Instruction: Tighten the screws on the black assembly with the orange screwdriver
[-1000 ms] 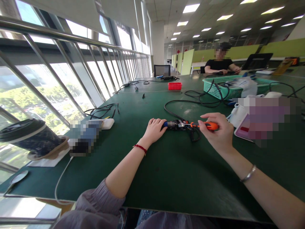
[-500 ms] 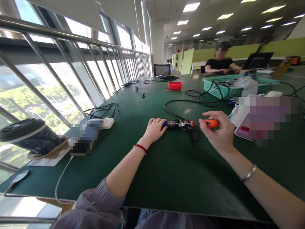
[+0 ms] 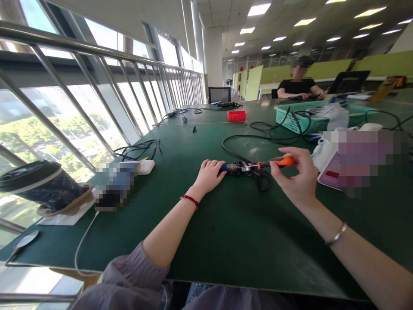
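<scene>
While the left hand [image 3: 209,174] lay at the middle of the frame, its fingers were curled down over the blue end of a small device [image 3: 240,168], gripping it and pressing it flat against the green counter [image 3: 226,232]. The device lay lengthwise, left to right, just right of centre. The right hand [image 3: 298,176] was closed around an orange-handled screwdriver [image 3: 277,162] – thumb and fingertips pinched on the handle – and held it nearly level, with the shaft pointing left and the tip at the right end of the device. Whether the tip sat in a screw was too small to tell. A black cable [image 3: 263,183] looped on the counter just below the device and ran off toward the upper right. A red string bracelet [image 3: 190,199] circled the left wrist, and a silver bangle [image 3: 335,234] the right.

Farther back, at upper centre, stood a small red tray [image 3: 236,116]. A teal basket [image 3: 297,119] with cables and plastic bags in it sat at the upper right. At the left edge a paper cup [image 3: 41,185] lay tilted on a napkin, and a white charger [image 3: 145,167] sat between it and the left hand. A person in a black shirt [image 3: 298,87] sat at a far counter.
</scene>
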Tool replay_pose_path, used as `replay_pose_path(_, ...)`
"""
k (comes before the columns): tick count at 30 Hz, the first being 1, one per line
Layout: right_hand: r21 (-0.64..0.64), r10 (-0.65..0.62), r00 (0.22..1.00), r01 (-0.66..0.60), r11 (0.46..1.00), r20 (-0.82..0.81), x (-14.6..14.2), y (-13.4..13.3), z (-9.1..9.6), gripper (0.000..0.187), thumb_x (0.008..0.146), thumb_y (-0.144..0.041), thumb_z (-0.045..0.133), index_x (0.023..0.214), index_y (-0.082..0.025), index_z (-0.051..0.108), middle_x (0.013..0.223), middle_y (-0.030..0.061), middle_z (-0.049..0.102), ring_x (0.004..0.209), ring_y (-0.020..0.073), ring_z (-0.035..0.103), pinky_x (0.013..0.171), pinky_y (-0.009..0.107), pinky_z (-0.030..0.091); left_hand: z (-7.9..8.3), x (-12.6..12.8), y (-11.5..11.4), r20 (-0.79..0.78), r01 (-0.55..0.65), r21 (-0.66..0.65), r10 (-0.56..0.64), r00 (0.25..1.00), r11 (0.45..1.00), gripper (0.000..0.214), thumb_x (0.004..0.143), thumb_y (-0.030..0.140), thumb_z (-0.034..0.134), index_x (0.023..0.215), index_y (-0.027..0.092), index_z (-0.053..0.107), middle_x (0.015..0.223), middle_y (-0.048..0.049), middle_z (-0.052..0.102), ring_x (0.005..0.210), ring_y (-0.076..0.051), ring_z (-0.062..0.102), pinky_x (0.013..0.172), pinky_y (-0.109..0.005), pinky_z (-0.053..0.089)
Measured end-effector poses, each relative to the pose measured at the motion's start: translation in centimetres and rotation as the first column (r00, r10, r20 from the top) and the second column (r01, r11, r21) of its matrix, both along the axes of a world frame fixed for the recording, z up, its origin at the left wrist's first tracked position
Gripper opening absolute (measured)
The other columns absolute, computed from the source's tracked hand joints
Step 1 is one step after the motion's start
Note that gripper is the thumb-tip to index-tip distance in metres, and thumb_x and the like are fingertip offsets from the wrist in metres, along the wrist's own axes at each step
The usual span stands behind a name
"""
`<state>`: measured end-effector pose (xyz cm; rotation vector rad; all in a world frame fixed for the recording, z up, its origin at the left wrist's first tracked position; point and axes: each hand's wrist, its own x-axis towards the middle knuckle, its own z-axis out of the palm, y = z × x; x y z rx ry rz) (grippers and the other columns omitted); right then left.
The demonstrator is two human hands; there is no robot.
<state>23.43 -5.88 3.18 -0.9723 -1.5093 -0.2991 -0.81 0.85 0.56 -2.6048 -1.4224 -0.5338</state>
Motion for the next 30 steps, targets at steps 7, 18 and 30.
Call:
replay_pose_path(7, -0.021, -0.006, 1.0, 0.007, 1.0, 0.022, -0.26, -0.36, 0.45, 0.017, 0.077, -0.032, 0.066, 0.091, -0.023, 0.062, 0.072, 0.0004, 0.062, 0.066, 0.0181, 0.059, 0.07, 0.037, 0.05, 0.01, 0.03, 0.0, 0.0, -0.006, 0.002, 0.006, 1.0, 1.0, 0.034, 0.097, 0.035, 0.042, 0.127, 0.022, 0.051, 0.117, -0.0063, 0.061, 0.112, -0.022, 0.054, 0.112, -0.043, 0.029)
replay_pose_path(18, -0.014, 0.017, 1.0, -0.016, 1.0, 0.018, -0.15, -0.18, 0.19, 0.025, 0.075, -0.028, 0.066, 0.1, -0.023, 0.061, 0.083, 0.0028, 0.064, 0.075, 0.0203, 0.06, 0.072, 0.038, 0.051, 0.05, 0.03, -0.06, -0.003, -0.013, -0.007, 0.013, 1.0, 1.0, 0.033, 0.097, 0.035, 0.041, 0.126, 0.022, 0.05, 0.117, -0.0064, 0.061, 0.113, -0.022, 0.054, 0.112, -0.043, 0.028)
replay_pose_path(30, 0.006, 0.033, 0.999, -0.033, 0.999, 0.025, -0.22, -0.23, 0.36, 0.028, 0.075, -0.026, 0.065, 0.102, -0.022, 0.06, 0.088, 0.004, 0.065, 0.079, 0.0214, 0.062, 0.074, 0.04, 0.051, 0.14, 0.14, -0.2, 0.012, -0.017, -0.021, 0.017, 1.0, 1.0, 0.033, 0.097, 0.034, 0.042, 0.127, 0.021, 0.05, 0.12, -0.0068, 0.06, 0.116, -0.022, 0.053, 0.116, -0.046, 0.024)
